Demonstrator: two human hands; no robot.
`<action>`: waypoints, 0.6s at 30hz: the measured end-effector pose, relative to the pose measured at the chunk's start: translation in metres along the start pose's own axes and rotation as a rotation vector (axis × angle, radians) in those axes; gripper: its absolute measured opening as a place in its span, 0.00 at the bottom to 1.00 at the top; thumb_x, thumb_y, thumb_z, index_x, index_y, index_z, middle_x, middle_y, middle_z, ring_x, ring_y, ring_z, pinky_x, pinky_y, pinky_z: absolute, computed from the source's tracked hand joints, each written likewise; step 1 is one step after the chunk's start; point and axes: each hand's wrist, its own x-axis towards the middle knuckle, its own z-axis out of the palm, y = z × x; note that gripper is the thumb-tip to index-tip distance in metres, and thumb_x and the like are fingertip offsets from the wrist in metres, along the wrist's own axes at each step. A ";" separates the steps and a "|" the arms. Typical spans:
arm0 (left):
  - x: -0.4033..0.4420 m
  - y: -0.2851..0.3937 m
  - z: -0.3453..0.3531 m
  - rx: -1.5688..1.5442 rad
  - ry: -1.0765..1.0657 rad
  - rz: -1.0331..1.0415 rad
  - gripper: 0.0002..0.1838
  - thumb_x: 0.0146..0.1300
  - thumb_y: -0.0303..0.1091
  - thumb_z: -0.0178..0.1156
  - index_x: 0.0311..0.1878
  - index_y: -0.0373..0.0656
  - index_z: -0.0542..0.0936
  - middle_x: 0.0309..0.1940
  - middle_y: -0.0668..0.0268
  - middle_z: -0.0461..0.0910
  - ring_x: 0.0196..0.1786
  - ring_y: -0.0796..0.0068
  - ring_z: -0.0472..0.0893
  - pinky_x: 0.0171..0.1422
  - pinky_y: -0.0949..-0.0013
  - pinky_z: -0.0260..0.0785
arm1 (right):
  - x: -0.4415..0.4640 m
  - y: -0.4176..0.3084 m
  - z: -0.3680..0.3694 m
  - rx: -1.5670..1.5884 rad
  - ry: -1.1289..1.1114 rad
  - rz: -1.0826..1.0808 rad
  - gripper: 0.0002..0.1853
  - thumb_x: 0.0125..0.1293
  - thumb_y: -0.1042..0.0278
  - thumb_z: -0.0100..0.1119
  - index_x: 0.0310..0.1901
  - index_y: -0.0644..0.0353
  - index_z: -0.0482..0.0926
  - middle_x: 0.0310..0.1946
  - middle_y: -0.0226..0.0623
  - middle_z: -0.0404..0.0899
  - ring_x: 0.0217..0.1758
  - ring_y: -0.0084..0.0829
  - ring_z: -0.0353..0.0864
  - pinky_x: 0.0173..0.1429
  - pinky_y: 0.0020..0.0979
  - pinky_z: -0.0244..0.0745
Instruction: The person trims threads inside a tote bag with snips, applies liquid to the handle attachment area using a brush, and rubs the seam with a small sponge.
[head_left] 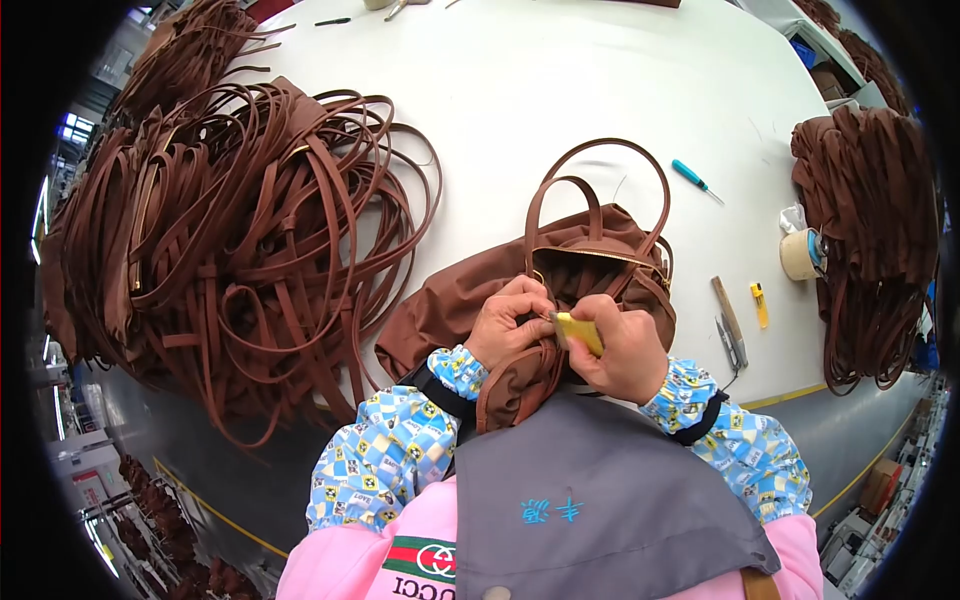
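Observation:
A brown handbag [440,285] lies on the white table in front of me, its zipped mouth open and two handles [665,185] standing up. My left hand [510,325] is closed, pinching the bag's edge near the base of a handle. My right hand [625,350] is closed around a small yellow tool [580,333] with a metal-looking end. That end points left and sits close to my left fingertips. What exactly lies between the fingertips is too small to make out. A brown flap of the bag [520,385] hangs toward my apron.
A large heap of brown bags with straps [250,220] covers the table's left side. On the right are a blue-handled screwdriver [690,175], snips [727,342], a flat stick [728,305], a yellow-orange tool [759,304], a tape roll [800,255] and more brown bags [865,200].

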 end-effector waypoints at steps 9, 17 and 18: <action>0.000 0.000 0.000 -0.028 -0.004 -0.004 0.04 0.50 0.25 0.63 0.30 0.40 0.78 0.33 0.69 0.68 0.40 0.77 0.70 0.45 0.76 0.63 | -0.008 0.001 -0.004 -0.021 0.019 -0.009 0.14 0.49 0.73 0.59 0.37 0.58 0.67 0.18 0.36 0.73 0.19 0.38 0.76 0.21 0.33 0.70; 0.000 -0.001 -0.001 -0.022 -0.003 -0.005 0.05 0.49 0.24 0.63 0.30 0.39 0.78 0.32 0.69 0.68 0.39 0.77 0.70 0.45 0.75 0.63 | -0.019 0.005 0.008 -0.048 -0.001 0.036 0.15 0.49 0.72 0.59 0.38 0.59 0.67 0.17 0.37 0.73 0.19 0.39 0.76 0.21 0.34 0.70; 0.000 -0.002 0.000 -0.027 -0.008 -0.009 0.05 0.48 0.24 0.63 0.30 0.39 0.78 0.32 0.69 0.68 0.39 0.77 0.70 0.46 0.75 0.63 | -0.024 0.005 0.008 -0.077 -0.055 0.023 0.15 0.49 0.72 0.59 0.38 0.59 0.67 0.16 0.37 0.73 0.19 0.40 0.76 0.22 0.35 0.70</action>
